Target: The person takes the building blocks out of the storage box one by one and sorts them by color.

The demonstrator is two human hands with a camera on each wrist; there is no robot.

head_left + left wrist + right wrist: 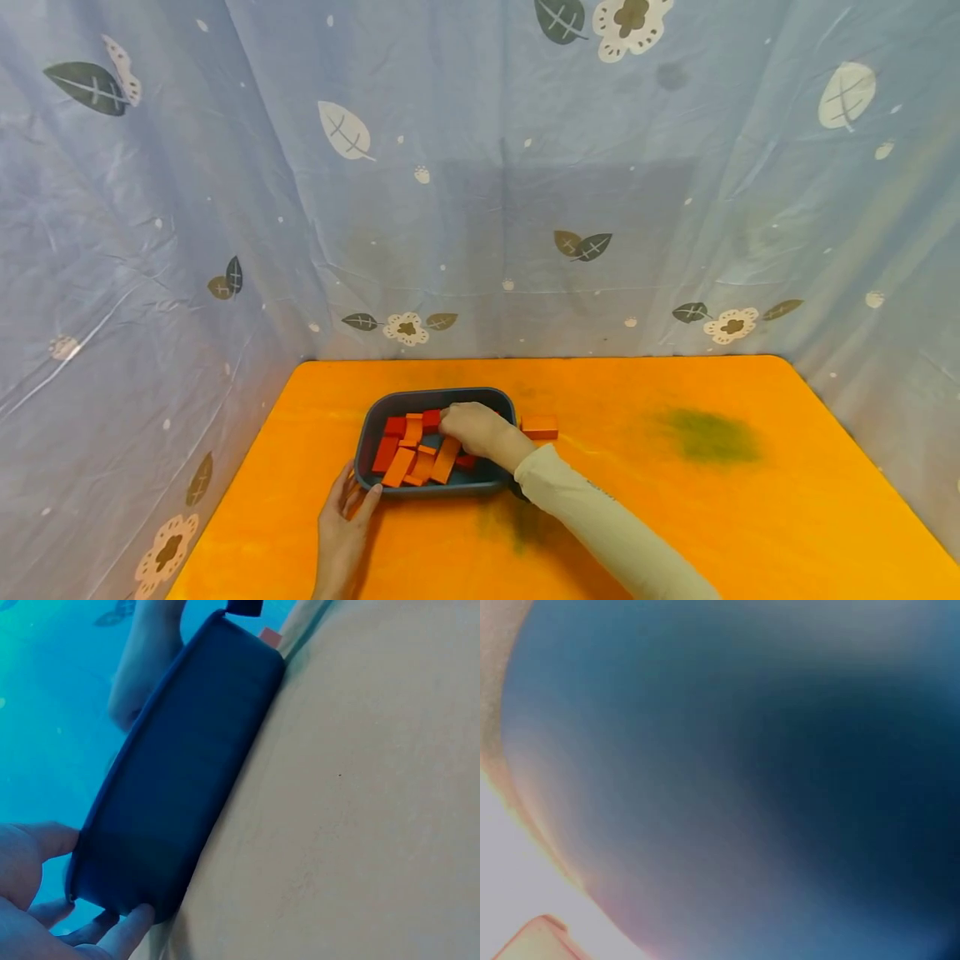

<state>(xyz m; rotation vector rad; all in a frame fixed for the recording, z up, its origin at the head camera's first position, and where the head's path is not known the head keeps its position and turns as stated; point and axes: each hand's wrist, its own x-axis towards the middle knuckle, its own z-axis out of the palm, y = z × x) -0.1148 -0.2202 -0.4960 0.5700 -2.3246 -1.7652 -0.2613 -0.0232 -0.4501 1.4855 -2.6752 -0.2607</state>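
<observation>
A dark blue-grey plastic bin (442,490) holds a jumble of orange and red blocks. My left hand (345,521) grips its near left corner, thumb at the front wall and fingers round the left end; the left wrist view shows the same hand (64,907) at the end of the bin's long wall (180,757). Inside the bin, my right hand (476,427) reaches down among the blocks, its fingertips beside a red block (431,420) and over a slanted orange block (446,460). Most of its fingers are hidden, so I cannot tell whether they hold anything.
An orange block (540,427) lies on the yellow-orange table (615,483) just right of the bin. Curtains (480,208) with leaf and flower prints enclose the back and sides. The blurred bin wall (667,787) fills most of the right wrist view.
</observation>
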